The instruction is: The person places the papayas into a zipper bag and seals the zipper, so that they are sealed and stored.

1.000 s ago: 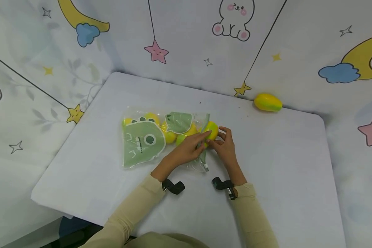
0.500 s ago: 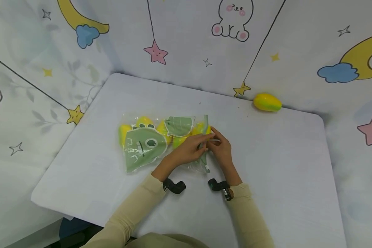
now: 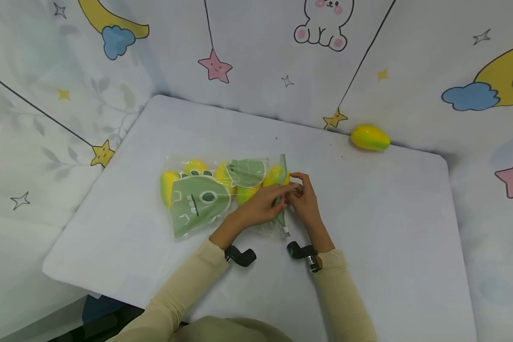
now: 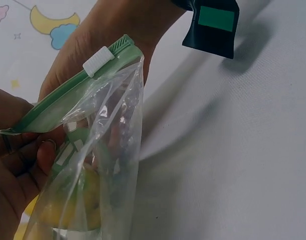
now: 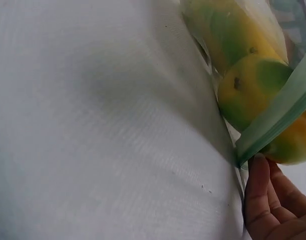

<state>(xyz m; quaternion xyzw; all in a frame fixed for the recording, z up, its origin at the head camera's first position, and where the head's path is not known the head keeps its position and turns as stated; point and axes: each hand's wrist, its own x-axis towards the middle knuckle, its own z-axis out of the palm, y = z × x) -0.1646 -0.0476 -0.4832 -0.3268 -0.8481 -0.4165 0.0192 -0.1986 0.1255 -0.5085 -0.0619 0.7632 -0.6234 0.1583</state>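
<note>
A clear zip bag [image 3: 201, 199] with green dinosaur print lies on the table, holding several yellow-green mangoes [image 3: 195, 166]. Its green zip strip [image 4: 57, 102], fitted with a white slider [image 4: 98, 61], runs along the right-hand end. My left hand [image 3: 262, 205] reaches over the bag and pinches the strip between thumb and fingers. Facing it, my right hand [image 3: 305, 202] holds the bag's mouth with curled fingers. One mango [image 5: 288, 142] sits at the mouth, partly past the strip, with my right fingertips [image 5: 259, 167] against its edge. The hands partly hide the opening.
Another mango [image 3: 370, 137] lies alone at the table's back edge on the right. The white table [image 3: 389, 228] meets a printed cloth backdrop [image 3: 256, 57]. Black cameras [image 3: 241, 257] stick out from both wrists.
The mango at the mouth has slid left, deeper into the bag. My right hand has followed it slightly left. The bag's contents have shifted left; the left hand has stayed about in place.
</note>
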